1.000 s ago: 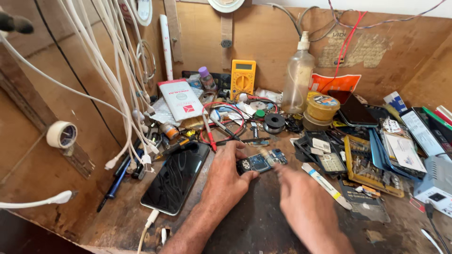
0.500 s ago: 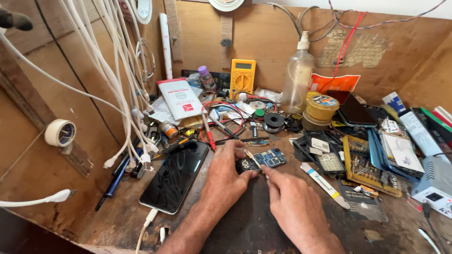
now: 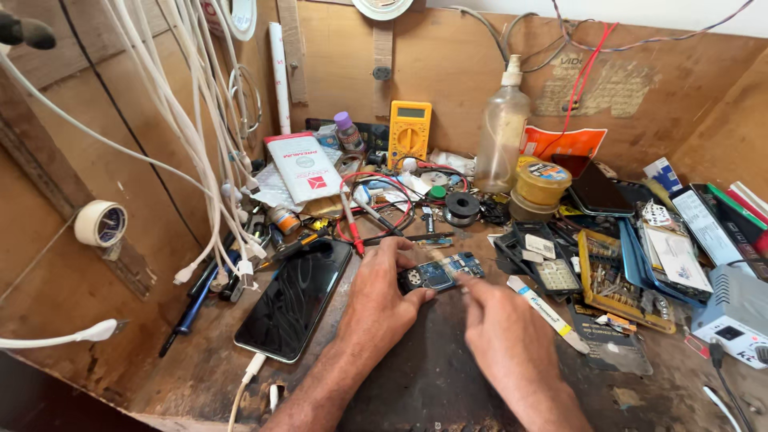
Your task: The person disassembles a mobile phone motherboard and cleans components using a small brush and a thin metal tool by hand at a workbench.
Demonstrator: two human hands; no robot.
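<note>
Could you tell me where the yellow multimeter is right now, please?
In the head view, the yellow multimeter leans against the wooden back wall, centre, between a purple-capped bottle and a clear pump bottle.

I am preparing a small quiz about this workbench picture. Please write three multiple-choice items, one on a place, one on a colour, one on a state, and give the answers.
1. Where does the phone lie?
A. left of the left hand
B. right of the right hand
C. on the wall

2. What colour is the multimeter?
A. blue
B. yellow
C. white

3. How is the circuit board?
A. hanging from a cable
B. inside the bottle
C. lying on the bench, held by left fingers

Answers:
1 A: the phone lies flat beside the left wrist, a cable plugged in.
2 B: its case is yellow against the back wall.
3 C: left fingertips rest on its near end.
</note>
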